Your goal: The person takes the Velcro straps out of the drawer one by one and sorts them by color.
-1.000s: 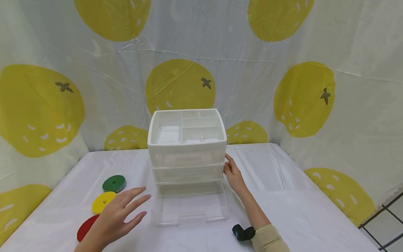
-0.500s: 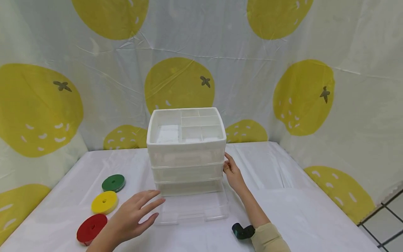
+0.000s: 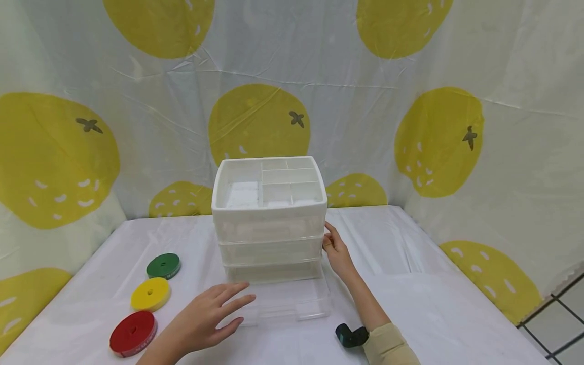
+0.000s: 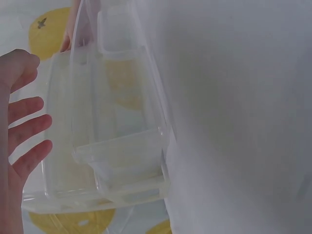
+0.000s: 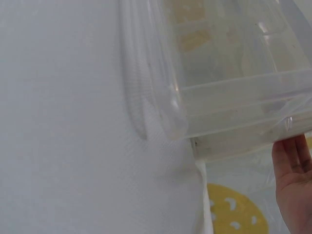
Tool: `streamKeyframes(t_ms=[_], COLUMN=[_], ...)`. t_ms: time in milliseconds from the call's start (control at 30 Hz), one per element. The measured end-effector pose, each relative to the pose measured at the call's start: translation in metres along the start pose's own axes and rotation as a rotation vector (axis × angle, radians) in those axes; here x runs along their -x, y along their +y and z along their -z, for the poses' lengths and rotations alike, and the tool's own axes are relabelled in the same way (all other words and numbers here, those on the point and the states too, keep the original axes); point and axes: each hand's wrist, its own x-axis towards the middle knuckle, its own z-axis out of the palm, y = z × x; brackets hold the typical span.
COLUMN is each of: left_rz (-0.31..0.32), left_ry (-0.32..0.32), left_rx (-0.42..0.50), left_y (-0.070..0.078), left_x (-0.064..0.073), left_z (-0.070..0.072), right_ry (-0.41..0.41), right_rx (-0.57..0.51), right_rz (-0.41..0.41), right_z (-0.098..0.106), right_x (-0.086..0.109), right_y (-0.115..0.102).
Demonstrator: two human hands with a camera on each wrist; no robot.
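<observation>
A white drawer unit [image 3: 269, 223] with a compartment tray on top stands on the table. Its clear bottom drawer [image 3: 292, 296] is pulled out, and nothing shows inside it. My left hand [image 3: 205, 317] hovers at the drawer's front left, fingers loosely spread and holding nothing. The left wrist view shows these fingers [image 4: 29, 129] apart from the clear plastic [image 4: 122, 107]. At the unit's right side is my right hand [image 3: 336, 253], its extended fingers resting on the side wall. In the right wrist view the fingertips [image 5: 292, 146] meet the unit's side.
Left of the unit, a green roll [image 3: 163, 265], a yellow roll [image 3: 150, 294] and a red roll [image 3: 133, 333] lie flat in a row. A black elbow-shaped piece [image 3: 351, 335] is beside the right sleeve [image 3: 390, 344]. A lemon-print curtain [image 3: 356, 121] hangs behind the table.
My left hand has moved right and slightly down, from beside the drawer to over its front left corner, uncovering the red and yellow rolls. The right hand stays against the unit.
</observation>
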Motion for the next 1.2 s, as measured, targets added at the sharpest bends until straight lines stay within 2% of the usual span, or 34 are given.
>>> streamKeyframes(t_ms=[100, 233, 400, 533, 767, 1000, 1200], left_rz=[-0.002, -0.039, -0.066, -0.078, -0.101, -0.091, -0.108], left_ry=[-0.02, -0.018, -0.029, -0.042, -0.035, -0.071, -0.077], left_rx=[0.01, 0.011, 0.032, 0.051, 0.064, 0.057, 0.052], left_y=[0.001, 0.001, 0.001, 0.002, 0.003, 0.004, 0.004], left_x=[-0.002, -0.004, -0.007, -0.008, -0.011, -0.013, -0.014], left_z=[-0.001, -0.005, -0.01, -0.014, -0.017, -0.017, -0.017], right_ry=[-0.002, -0.017, -0.013, -0.002, -0.004, 0.001, -0.003], right_rx=[0.001, -0.013, -0.031, -0.003, 0.001, -0.01, -0.006], right_rz=[-0.007, -0.016, -0.011, -0.011, -0.022, -0.013, -0.013], right_z=[0.0, 0.0, 0.004, 0.004, 0.004, 0.004, 0.004], right_x=[0.0, 0.001, 0.008, 0.013, 0.014, 0.013, 0.013], right_y=[0.0, -0.003, -0.023, -0.036, -0.036, -0.037, -0.037])
